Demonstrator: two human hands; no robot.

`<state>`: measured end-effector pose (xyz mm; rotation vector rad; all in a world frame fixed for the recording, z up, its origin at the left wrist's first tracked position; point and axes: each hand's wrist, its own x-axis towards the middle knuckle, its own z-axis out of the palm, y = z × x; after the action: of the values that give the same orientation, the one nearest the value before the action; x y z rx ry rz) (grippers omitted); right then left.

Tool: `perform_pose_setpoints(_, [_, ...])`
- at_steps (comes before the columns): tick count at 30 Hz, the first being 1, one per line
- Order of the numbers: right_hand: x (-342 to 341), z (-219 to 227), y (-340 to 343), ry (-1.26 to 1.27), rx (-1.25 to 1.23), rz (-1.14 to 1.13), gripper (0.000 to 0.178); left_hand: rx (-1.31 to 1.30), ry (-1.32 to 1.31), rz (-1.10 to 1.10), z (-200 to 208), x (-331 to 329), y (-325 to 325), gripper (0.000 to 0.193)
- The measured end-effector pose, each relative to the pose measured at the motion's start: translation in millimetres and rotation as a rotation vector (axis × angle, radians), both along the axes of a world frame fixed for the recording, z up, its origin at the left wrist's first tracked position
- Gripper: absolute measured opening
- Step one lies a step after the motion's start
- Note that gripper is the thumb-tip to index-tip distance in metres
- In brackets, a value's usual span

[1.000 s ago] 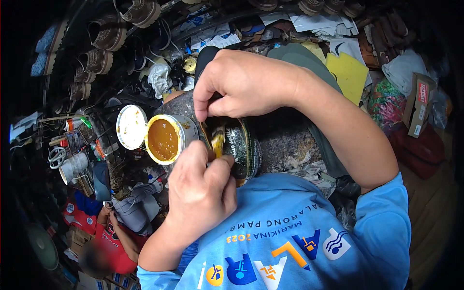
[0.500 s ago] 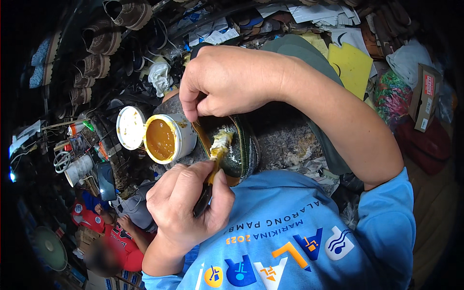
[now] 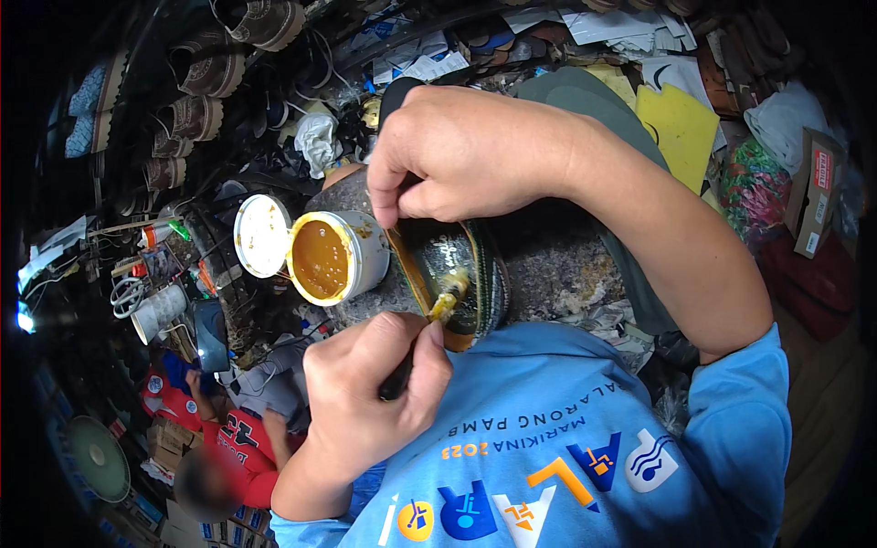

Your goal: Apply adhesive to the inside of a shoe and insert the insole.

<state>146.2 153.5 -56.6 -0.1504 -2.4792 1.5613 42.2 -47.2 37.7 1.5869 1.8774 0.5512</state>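
Note:
My left hand [image 3: 375, 379] is closed round the dark handle of a glue brush [image 3: 445, 303]. Its bristles, coated in yellow-white glue, rest against the dark inside of a shoe upper [image 3: 438, 251] with stitched, tan-edged rims. At the upper's far left edge, the thumb and fingers of my right hand [image 3: 457, 160] pinch the rim. A white tub [image 3: 373, 254] of amber glue stands just left of the upper, its round lid [image 3: 262, 236] flipped back. Smears of glue mark the tub's mouth.
A stained work surface [image 3: 566, 265] lies under the upper. Several brown shoes [image 3: 206, 68] stand at the upper left. A yellow sheet [image 3: 678, 137] and a cardboard box [image 3: 811, 187] lie to the right. Another person in red [image 3: 251, 443] sits at the lower left, near a fan [image 3: 96, 457].
The brush has moved down and right over the inside of the upper, its bristles now lower. My right hand still pinches the rim. The whole view has shifted slightly.

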Motion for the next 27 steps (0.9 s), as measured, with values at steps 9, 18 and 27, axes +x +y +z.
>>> perform_pose_setpoints(9, [2.7,2.0,-3.5,-0.017,-0.059,-0.027,0.023,-0.300,-0.346,-0.458,-13.8,-77.3,59.0,0.020])
perform_pose_setpoints(18, [-1.4,11.7,-0.1,-0.105,-0.070,-0.033,0.022,-0.329,-0.202,-0.842,-4.8,-64.6,103.3,0.030])
perform_pose_setpoints(27, [-1.0,18.8,4.8,-0.215,-0.065,0.021,0.024,-0.117,0.129,-0.960,9.0,-54.4,95.1,0.035])
